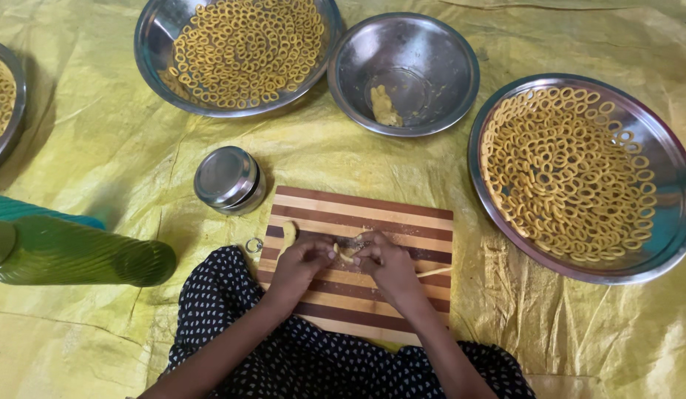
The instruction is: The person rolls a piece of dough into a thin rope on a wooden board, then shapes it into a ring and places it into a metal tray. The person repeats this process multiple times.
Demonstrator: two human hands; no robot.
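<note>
Presently both hands — left hand (299,262), right hand (387,264) — pinch one dough strip (346,255) on the striped board (372,214); two trays hold finished rings (572,170), little dough lump (385,106) left.

Both forearms come up from the bottom edge and angle inward, so that the two hands meet. The left hand (302,262) lies knuckles up, wrist slightly bent, its fingers curled in and its fingertips (330,251) pinched together at the meeting point. The right hand (391,264) mirrors it — back of the hand upward, fingers bunched, tips turned toward the left hand's. The two pinches sit just beside each other, almost touching — thumbs are tucked under and hidden.
</note>
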